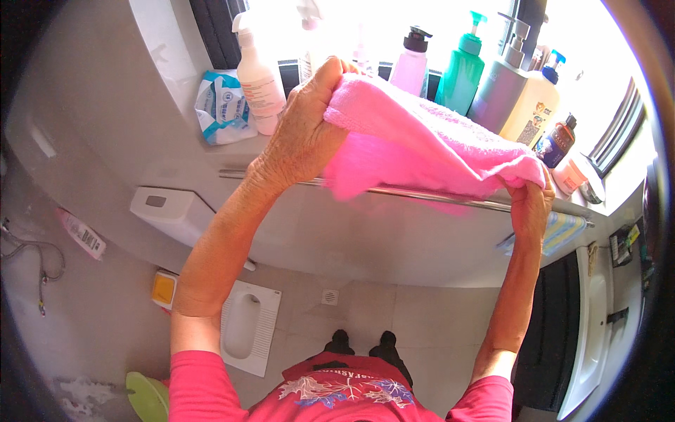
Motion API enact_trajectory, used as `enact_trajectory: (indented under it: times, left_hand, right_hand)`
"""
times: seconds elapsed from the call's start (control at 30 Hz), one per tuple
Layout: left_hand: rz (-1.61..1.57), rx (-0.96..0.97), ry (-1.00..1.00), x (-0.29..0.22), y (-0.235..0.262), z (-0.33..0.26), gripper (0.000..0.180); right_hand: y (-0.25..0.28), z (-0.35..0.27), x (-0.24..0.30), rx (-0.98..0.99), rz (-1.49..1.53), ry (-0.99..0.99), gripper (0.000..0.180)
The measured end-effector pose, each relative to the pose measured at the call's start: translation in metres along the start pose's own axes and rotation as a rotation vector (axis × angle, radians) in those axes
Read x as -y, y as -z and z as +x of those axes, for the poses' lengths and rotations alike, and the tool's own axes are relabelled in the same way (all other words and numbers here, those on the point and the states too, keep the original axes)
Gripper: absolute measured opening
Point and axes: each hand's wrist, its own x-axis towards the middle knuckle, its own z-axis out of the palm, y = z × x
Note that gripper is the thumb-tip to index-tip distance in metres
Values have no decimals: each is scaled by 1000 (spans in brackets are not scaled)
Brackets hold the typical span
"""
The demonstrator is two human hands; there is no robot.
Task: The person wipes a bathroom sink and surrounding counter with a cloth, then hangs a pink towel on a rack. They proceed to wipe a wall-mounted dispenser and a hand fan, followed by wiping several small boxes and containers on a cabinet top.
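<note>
A pink towel (pixel 429 133) is stretched between my two raised hands, its lower part hanging in front of a metal towel rail (pixel 394 190). My left hand (pixel 306 126) grips the towel's left end, fingers wrapped into the cloth near a white spray bottle (pixel 259 81). At the other end, lower down, my right hand (pixel 532 204) is closed on the towel's corner. Part of the rail is hidden behind the cloth. A striped blue and yellow cloth (pixel 559 232) hangs on the rail beside my right hand.
Pump bottles line the windowsill behind the towel, among them a green one (pixel 460 81), a grey one (pixel 498 91) and a cream one (pixel 532 105). A blue and white packet (pixel 221 105) lies at the left. Below are a squat toilet (pixel 246 323), a cistern (pixel 169 207) and a washbasin (pixel 594 330).
</note>
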Motion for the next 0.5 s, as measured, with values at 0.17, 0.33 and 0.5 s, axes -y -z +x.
enact_trajectory:
  times: [0.17,0.33,0.5]
  left_hand:
    - [25,45,-180,29,-10,-15,18]
    - [-78,171,-208,56,-35,-20,24]
    - [-193,252,-100,36,-66,-23,19]
  right_hand:
    - [20,-2,-27,-39,-10,-67,25]
    - [38,-11,-22,-86,-77,14,24]
    - [95,-10,-16,-81,-131,43,25]
